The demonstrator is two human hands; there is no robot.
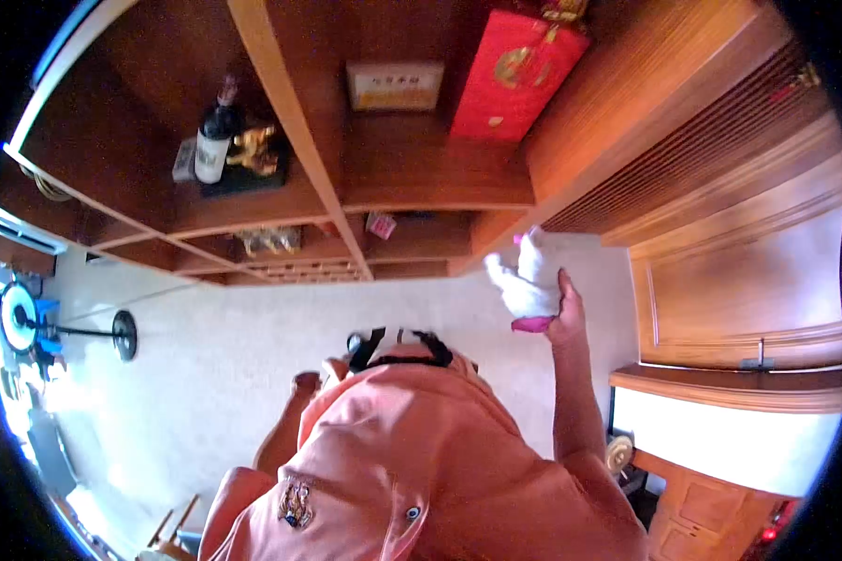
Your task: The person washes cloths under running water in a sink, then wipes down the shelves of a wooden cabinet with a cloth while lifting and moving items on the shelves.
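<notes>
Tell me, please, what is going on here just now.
A person by a wooden shelf unit holds up a white and pink item in the right hand; what it is cannot be told. The left hand is low at their side, too unclear to read. The shelves hold a dark bottle, a gold ornament and a red package.

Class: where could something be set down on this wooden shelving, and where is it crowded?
Free: the brown wooden board before the pale rectangular plaque, between the upright wooden divider and the red rectangular box; also a narrower strip between that divider and the shiny gold figurine. Crowded: around that figurine, where a white-labelled dark bottle stands close.
</notes>
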